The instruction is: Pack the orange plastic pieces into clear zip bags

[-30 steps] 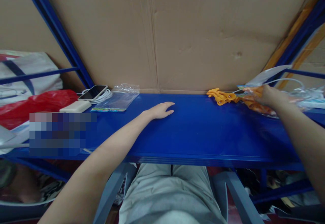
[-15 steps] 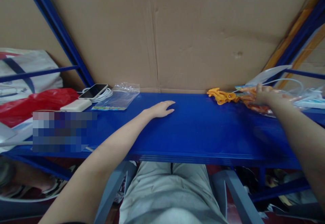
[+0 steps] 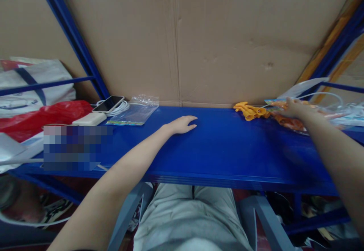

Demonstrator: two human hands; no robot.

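the right hand lies with fingers spread and loose on a clear plastic bag of orange pieces at the far right of the blue shelf, pinching nothing that shows. just left of its fingertips sits a small cluster of orange plastic parts: likely light, stiff and smooth, best pinched at the stems, while the bag looks limp and slippery. the left hand rests flat and empty mid-shelf.

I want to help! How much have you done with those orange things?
Done: nothing sorted yet; a few orange pieces lie loose on the blue shelf. In hand: the right hand reaches into the clear bag of them. Left: the left hand rests flat, empty.
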